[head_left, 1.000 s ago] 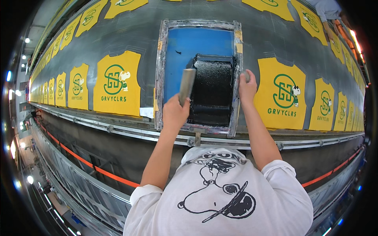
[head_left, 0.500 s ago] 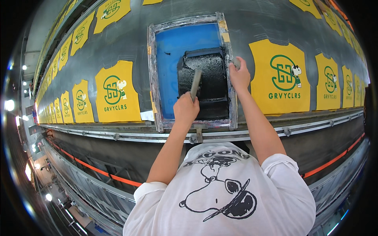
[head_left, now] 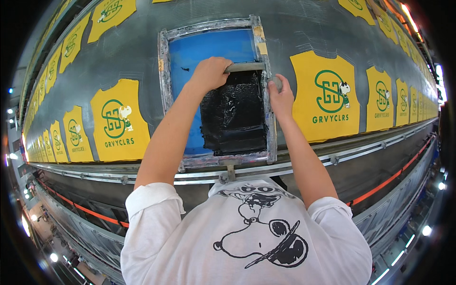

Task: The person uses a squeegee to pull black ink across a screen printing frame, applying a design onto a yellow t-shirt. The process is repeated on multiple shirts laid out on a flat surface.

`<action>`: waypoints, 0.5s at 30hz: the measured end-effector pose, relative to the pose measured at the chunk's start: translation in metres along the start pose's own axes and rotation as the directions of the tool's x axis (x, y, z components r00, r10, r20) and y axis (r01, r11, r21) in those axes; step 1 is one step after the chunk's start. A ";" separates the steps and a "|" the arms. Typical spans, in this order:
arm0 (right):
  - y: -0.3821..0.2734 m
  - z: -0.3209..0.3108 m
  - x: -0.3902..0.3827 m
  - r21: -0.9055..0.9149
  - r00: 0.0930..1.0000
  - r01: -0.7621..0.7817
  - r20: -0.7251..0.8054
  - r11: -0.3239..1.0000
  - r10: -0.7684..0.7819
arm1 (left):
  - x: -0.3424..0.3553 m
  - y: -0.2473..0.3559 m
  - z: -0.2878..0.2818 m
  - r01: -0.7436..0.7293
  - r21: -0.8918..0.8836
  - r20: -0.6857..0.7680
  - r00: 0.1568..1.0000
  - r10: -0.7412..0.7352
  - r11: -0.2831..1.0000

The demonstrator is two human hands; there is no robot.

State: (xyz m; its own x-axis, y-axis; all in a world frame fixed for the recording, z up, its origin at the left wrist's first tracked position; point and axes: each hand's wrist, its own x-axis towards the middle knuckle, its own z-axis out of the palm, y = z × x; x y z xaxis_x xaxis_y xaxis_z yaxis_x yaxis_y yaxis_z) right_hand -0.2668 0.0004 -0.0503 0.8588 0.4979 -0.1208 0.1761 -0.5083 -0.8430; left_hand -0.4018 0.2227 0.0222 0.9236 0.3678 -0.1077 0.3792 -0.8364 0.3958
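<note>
Now, squeegee: here's my grey squeegee (head_left: 244, 67), lying crosswise in the far half of the screen frame (head_left: 271, 137), right at the upper edge of the black ink (head_left: 232, 109).
Left hand: the left hand (head_left: 212, 73) is wrapped around the squeegee's left end, knuckles up, above the blue mesh (head_left: 209, 45) inside the frame.
Right hand: over at the frame's right side, the right hand (head_left: 281, 95) has thumb and fingers around a grey knob (head_left: 275, 82); whether that's fixed to the frame, I can't tell from here.
Squeegee feel: stiff and fairly light, I'd judge; slick wherever ink reaches it, so I'd favour the dry upper bar, near its middle, for even pressure.
Ink feel: glossy, thick and clingy, I reckon, likely dragging on the blade.
Mesh feel: taut but delicate, my guess; the frame's rigid border is the place to hold.
Yellow panels: one printed yellow panel (head_left: 327, 114) lies right of the frame, another (head_left: 116, 118) left, both on the dark table (head_left: 280, 38).
</note>
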 end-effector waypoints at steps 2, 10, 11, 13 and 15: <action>0.001 -0.001 0.000 0.036 1.000 -0.014 0.022 0.999 0.013 | 0.005 -0.005 -0.002 0.042 -0.010 0.060 0.997 -0.042 0.999; -0.062 -0.015 0.032 -0.219 0.746 0.640 -0.051 0.736 -0.664 | 0.004 -0.013 -0.013 0.142 0.017 0.139 0.980 -0.143 0.990; -0.075 -0.015 0.044 -0.151 0.681 0.730 0.083 0.667 -0.727 | 0.005 -0.012 -0.013 0.155 -0.022 0.122 0.981 -0.151 0.988; -0.086 -0.003 0.061 -0.161 0.568 0.816 0.403 0.555 -0.717 | 0.007 -0.010 -0.012 0.175 0.018 0.093 0.980 -0.176 0.984; -0.089 0.013 0.069 -0.296 0.610 0.784 0.527 0.545 -0.592 | 0.011 -0.001 -0.015 0.223 -0.003 0.106 0.969 -0.222 0.975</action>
State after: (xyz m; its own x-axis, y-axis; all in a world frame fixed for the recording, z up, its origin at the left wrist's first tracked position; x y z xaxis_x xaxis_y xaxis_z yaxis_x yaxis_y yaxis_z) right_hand -0.2294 0.0891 0.0093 0.1661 0.9748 0.1491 0.9119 -0.0943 -0.3994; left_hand -0.3930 0.2334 0.0345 0.8171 0.4991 -0.2887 0.5758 -0.7319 0.3644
